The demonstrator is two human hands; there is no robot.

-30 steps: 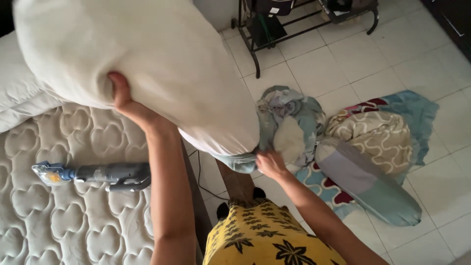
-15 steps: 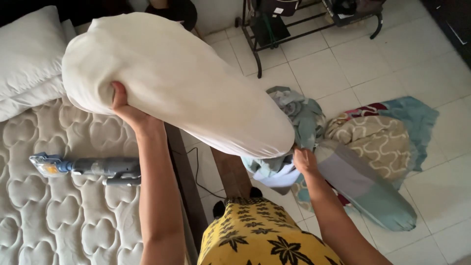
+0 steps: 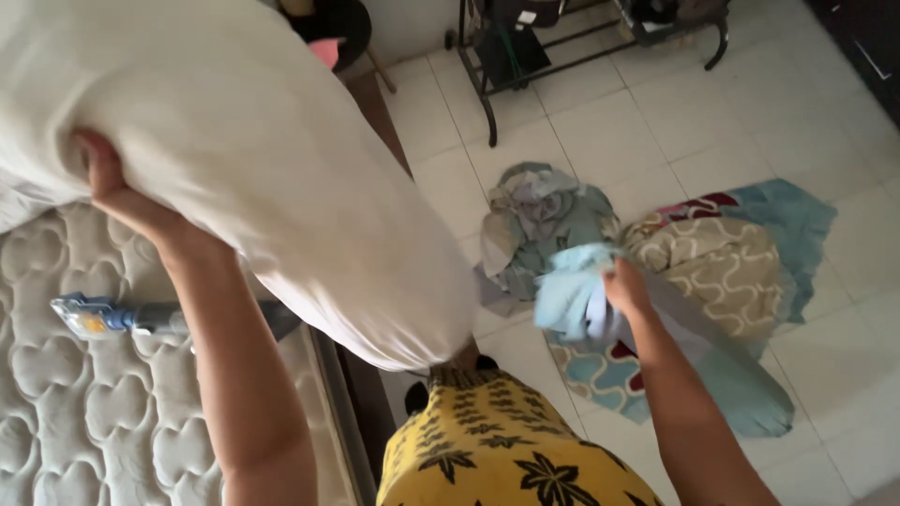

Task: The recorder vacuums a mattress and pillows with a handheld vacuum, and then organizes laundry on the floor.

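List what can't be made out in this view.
- Pillow: top and left ends cut off by the frame edge.
- Handheld vacuum: rear half hidden behind the left hand's forearm.
- Light blue cloth in the right hand: motion-blurred, shape unclear.
- Metal rack: upper part cut off; items on it too dark.

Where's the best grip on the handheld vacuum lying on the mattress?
Probably the grey body toward its rear, on the handheld vacuum, coming from above. It lies flat on the quilted mattress, blue nozzle pointing left; the left hand and the big white pillow cover the handle end.
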